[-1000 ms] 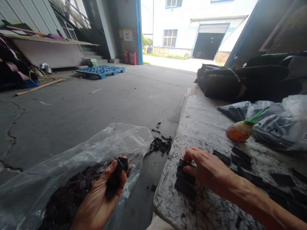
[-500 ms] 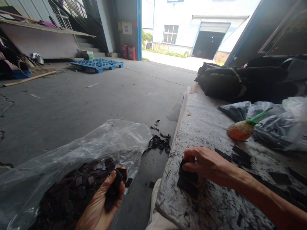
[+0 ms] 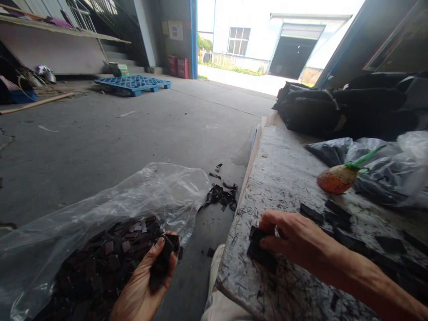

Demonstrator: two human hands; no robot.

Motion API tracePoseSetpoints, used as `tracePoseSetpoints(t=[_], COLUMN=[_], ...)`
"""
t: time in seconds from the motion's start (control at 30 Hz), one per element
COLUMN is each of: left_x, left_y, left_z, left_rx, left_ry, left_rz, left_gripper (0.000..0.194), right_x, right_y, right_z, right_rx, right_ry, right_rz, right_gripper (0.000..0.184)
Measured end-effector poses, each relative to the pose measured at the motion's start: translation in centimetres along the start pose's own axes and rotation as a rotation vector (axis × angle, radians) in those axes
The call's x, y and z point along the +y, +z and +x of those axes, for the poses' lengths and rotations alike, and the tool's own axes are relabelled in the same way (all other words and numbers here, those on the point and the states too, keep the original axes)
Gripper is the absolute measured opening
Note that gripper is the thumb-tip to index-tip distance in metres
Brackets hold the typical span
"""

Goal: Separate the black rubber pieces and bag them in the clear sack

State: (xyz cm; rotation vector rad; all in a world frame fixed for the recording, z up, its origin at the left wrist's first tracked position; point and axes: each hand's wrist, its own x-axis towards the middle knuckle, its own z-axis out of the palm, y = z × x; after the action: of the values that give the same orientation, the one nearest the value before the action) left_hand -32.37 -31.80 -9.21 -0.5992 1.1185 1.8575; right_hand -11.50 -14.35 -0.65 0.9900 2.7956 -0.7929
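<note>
My left hand (image 3: pixel 142 278) is closed around a few small black rectangular pieces (image 3: pixel 160 267), over an open clear plastic bag (image 3: pixel 167 178). Many similar dark pieces (image 3: pixel 100 254) fill the bag's lower part. At the left edge of the table (image 3: pixel 267 165), my right hand (image 3: pixel 294 234) has its thumb and fingers closed on black rectangular pieces (image 3: pixel 262 256) lying on the surface. The thumb partly covers them, so their number is hard to tell. More black pieces (image 3: pixel 337 218) are scattered to the right of that hand.
An orange and cream rounded object with a green handle (image 3: pixel 337 178) sits on the table beside a clear bag of black material (image 3: pixel 384 178). Large black bundles (image 3: pixel 334 107) lie behind. Black scraps (image 3: pixel 220 196) and a blue pallet (image 3: pixel 133 84) are on the floor.
My right hand has shifted slightly right and down over the black pieces, its thumb now at the lower piece. The left hand keeps its grip. The view has tilted slightly.
</note>
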Motion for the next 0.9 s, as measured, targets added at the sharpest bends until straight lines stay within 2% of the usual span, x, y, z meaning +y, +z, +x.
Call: tracePoseSetpoints(t=[0.23, 0.33, 0.43, 0.53, 0.67, 0.77, 0.9], left_x=[0.1, 0.0, 0.0, 0.0, -0.2, -0.5, -0.9], left_y=[-0.8, -1.2, -1.4, -1.4, -1.4, -1.7, -2.2], left_z=[0.0, 0.3, 0.4, 0.4, 0.4, 0.4, 0.3], left_rx=[0.053, 0.031, 0.021, 0.033, 0.044, 0.058, 0.013], left_ry=[0.040, 0.067, 0.067, 0.063, 0.036, 0.039, 0.034], left_rz=[0.008, 0.038, 0.039, 0.038, 0.032, 0.024, 0.027], left_gripper=[0.020, 0.022, 0.022, 0.023, 0.025, 0.022, 0.020], right_x=[-0.6, -0.9, -1.0, -0.7, -0.7, -1.4, -2.0], right_y=[0.5, 0.5, 0.0, -0.5, 0.0, 1.3, 2.7], right_z=[0.4, 0.5, 0.6, 0.3, -0.9, -1.7, -1.9], right_rx=[0.023, 0.008, -0.055, -0.020, -0.076, -0.079, 0.019], right_ry=[0.111, 0.156, 0.195, 0.214, 0.212, 0.221, 0.216], right_rz=[-0.069, -0.058, 0.025, 0.175, 0.386, 0.216, -0.066], right_gripper=[0.014, 0.010, 0.006, 0.009, 0.010, 0.004, 0.015])
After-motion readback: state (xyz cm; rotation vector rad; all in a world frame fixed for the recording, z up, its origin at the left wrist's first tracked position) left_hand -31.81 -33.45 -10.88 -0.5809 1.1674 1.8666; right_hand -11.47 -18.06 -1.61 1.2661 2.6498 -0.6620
